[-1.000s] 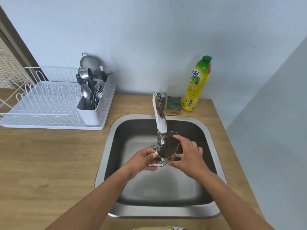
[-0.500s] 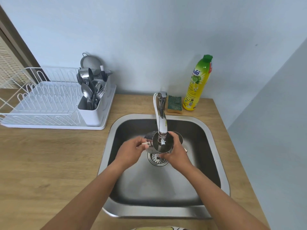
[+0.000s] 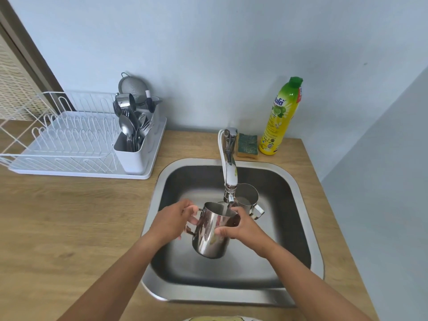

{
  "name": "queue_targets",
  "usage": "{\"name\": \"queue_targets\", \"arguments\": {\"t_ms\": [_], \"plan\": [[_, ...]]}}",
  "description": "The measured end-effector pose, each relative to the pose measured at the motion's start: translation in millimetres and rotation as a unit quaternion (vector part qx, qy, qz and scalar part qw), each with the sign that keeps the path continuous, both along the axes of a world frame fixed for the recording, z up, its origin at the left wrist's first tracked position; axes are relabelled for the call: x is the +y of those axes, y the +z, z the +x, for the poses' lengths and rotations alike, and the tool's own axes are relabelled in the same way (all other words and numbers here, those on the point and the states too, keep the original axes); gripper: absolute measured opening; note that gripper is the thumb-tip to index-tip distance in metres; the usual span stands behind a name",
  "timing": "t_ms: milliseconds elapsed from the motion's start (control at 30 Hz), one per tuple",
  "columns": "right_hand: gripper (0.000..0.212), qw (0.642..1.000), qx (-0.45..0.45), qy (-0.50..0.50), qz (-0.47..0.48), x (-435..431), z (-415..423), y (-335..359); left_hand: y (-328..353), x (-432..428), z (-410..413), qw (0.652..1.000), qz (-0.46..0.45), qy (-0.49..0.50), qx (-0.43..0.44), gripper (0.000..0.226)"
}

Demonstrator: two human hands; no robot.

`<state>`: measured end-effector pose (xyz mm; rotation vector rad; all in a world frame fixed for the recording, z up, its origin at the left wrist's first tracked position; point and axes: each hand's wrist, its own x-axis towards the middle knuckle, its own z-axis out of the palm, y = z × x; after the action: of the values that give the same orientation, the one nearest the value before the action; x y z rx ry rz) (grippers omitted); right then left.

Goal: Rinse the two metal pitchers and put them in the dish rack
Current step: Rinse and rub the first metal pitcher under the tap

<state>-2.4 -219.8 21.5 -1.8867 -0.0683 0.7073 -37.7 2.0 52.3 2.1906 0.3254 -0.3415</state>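
Observation:
A shiny metal pitcher (image 3: pixel 209 232) is held upright over the sink (image 3: pixel 298 205), its mouth under the tap spout (image 3: pixel 229 181) with water running in. My left hand (image 3: pixel 172 223) grips its handle on the left. My right hand (image 3: pixel 240 227) wraps round its right side near the rim. A second metal pitcher (image 3: pixel 248 199) stands upright on the sink floor just behind and to the right, handle pointing right. The white dish rack (image 3: pixel 67 140) sits on the counter to the left.
A white cutlery holder (image 3: pixel 136 154) full of spoons and forks stands at the rack's right end, with a strainer behind it. A green sponge (image 3: pixel 247 144) and a yellow dish soap bottle (image 3: pixel 281 119) stand behind the sink. Wooden counter surrounds the sink.
The pitcher has turned from mouth-facing-me to upright and come lower and nearer, with both hands still on it. The second pitcher behind is now uncovered.

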Motion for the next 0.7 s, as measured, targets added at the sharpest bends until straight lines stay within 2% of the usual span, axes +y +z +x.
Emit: {"name": "queue_targets", "arguments": {"t_ms": [133,233,333,433,600,700], "plan": [[0.063,1.000,-0.009,-0.003,-0.026,-13,0,6,-9,-10,-6,0.974,-0.210,0.036,0.076,0.025],[0.066,0.996,-0.052,0.009,-0.069,-21,3,21,-18,-20,-8,0.946,-0.308,0.040,0.096,0.021],[0.083,0.986,-0.104,0.038,-0.128,-29,6,33,-28,-29,-5,0.920,-0.375,0.050,0.103,0.017],[0.091,0.973,-0.147,0.056,-0.172,-31,8,40,-36,-35,2,0.907,-0.407,0.053,0.090,0.012],[0.087,0.961,-0.203,0.045,-0.184,-30,13,40,-34,-37,14,0.923,-0.381,0.044,0.034,0.008],[0.086,0.958,-0.221,0.038,-0.180,-26,17,31,-25,-36,18,0.936,-0.349,0.043,-0.007,0.013]]}}
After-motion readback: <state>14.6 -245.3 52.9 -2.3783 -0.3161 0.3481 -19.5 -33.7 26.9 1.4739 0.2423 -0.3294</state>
